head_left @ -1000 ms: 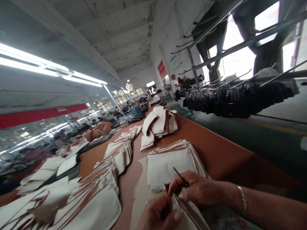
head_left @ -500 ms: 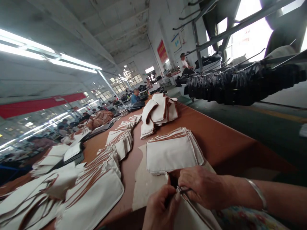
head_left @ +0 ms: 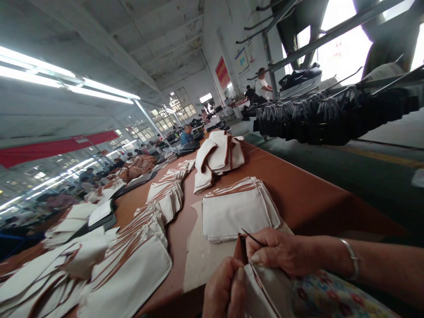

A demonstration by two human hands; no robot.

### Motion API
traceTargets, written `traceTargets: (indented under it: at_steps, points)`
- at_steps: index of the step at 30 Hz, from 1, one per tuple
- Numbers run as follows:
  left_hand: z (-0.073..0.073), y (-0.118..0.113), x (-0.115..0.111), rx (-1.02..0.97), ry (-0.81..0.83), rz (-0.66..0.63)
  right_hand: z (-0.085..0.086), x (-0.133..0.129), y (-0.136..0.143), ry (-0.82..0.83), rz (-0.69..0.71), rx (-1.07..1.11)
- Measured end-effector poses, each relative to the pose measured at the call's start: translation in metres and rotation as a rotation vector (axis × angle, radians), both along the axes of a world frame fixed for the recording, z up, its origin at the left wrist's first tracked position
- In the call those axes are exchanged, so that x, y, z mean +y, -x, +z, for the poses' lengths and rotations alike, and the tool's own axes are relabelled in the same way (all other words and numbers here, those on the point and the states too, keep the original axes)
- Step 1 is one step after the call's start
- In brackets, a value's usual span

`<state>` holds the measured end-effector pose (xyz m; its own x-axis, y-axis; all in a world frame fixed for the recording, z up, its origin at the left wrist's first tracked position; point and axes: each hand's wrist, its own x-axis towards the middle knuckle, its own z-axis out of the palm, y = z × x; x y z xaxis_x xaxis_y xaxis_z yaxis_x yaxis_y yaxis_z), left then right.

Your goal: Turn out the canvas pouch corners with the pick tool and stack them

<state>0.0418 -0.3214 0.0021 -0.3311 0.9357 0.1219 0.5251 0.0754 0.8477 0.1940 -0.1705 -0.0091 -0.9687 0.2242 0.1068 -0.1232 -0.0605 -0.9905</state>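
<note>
A cream fabric piece with brown edging point(head_left: 260, 289) is between my two hands at the table's near edge. My left hand point(head_left: 225, 287) pinches its left side, fingers closed. My right hand point(head_left: 281, 251) grips its upper right part and also holds a thin dark pointed tool point(head_left: 252, 237), whose tip points up and left. Just beyond my hands lies a neat stack of cream pieces point(head_left: 235, 216) on a pale sheet point(head_left: 197, 260).
The brown table point(head_left: 298, 185) bears overlapping cream pieces point(head_left: 132, 278) at left and a folded cream pile point(head_left: 217, 154) farther back. Dark items hang from a rack point(head_left: 308, 123) at right. A person in blue point(head_left: 186, 134) is beyond the table.
The dark tool now sticks out up and left from my right hand, clear of the fabric's edge. My left hand has shifted slightly right, and the piece's edges show more openly.
</note>
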Motion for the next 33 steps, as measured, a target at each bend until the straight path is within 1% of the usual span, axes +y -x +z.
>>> traceTargets:
  at_steps: [2, 3, 4, 5, 7, 9, 12, 15, 18, 21, 26, 27, 29, 33]
  points:
    - [0.004, -0.001, 0.004, -0.44, 0.149, 0.016, -0.004, -0.002, -0.001, -0.013, -0.006, 0.005]
    - [0.005, -0.002, 0.006, -0.59, 0.191, 0.026, -0.006, -0.002, -0.001, -0.04, -0.02, 0.014]
    - [0.005, -0.002, 0.008, -0.686, 0.209, 0.031, -0.007, -0.002, 0.0, -0.072, -0.036, 0.022]
    - [0.005, -0.002, 0.01, -0.732, 0.204, 0.027, -0.007, -0.001, 0.0, -0.101, -0.047, 0.023]
    - [0.004, -0.002, 0.011, -0.751, 0.178, 0.008, -0.006, 0.001, -0.001, -0.15, -0.056, 0.009]
    - [0.003, -0.002, 0.011, -0.768, 0.19, -0.001, -0.002, 0.003, -0.001, -0.189, -0.052, -0.008]
    - [0.003, -0.003, 0.011, -0.764, 0.213, 0.022, 0.006, 0.005, -0.002, -0.229, -0.023, -0.041]
    - [0.003, -0.005, 0.014, -0.693, 0.218, 0.061, 0.009, 0.006, -0.002, -0.25, -0.005, -0.054]
    - [0.004, -0.01, 0.015, -0.574, 0.198, 0.096, 0.007, 0.008, 0.0, -0.253, 0.004, -0.048]
    - [0.005, -0.015, 0.014, -0.49, 0.184, 0.136, 0.004, 0.01, 0.001, -0.21, 0.024, -0.081]
    - [0.006, -0.015, 0.012, -0.523, 0.175, 0.148, 0.005, 0.013, -0.001, -0.037, 0.076, -0.176]
    - [0.006, -0.014, 0.011, -0.531, 0.169, 0.146, 0.005, 0.014, -0.002, -0.028, 0.079, -0.172]
    - [0.006, -0.012, 0.011, -0.546, 0.154, 0.143, 0.005, 0.016, -0.003, -0.089, 0.066, -0.122]
    - [0.002, -0.008, 0.01, -0.555, 0.164, 0.142, 0.006, 0.015, -0.006, -0.371, 0.0, -0.028]
